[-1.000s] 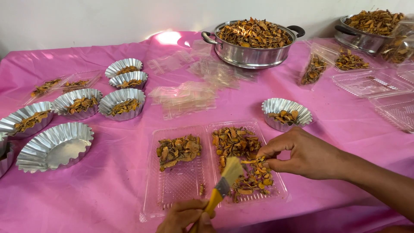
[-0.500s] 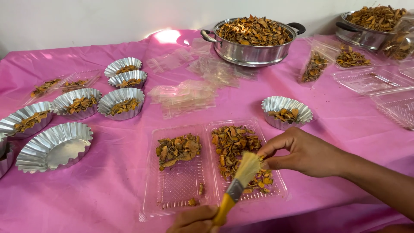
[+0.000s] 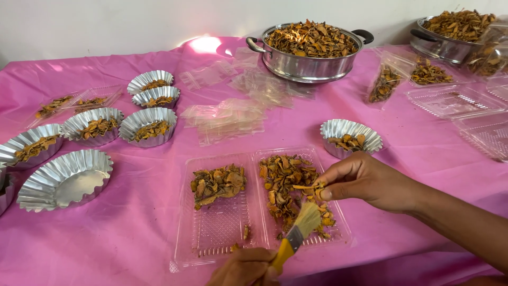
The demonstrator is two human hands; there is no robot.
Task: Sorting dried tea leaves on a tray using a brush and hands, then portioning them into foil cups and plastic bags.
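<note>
Dried orange-brown slice (image 3: 306, 186) is pinched by right hand (image 3: 365, 180) above clear plastic two-compartment tray (image 3: 211, 238); left hand (image 3: 246, 269), fingers closed, grips yellow-handled brush (image 3: 296, 235). Advise light strokes.

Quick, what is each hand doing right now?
Left hand: closed on a yellow-handled brush.
Right hand: fingers pinching a dried orange piece.

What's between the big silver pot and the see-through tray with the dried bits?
In the head view, a scatter of small clear plastic bags lies on the pink cloth between the pot and the tray.
</note>
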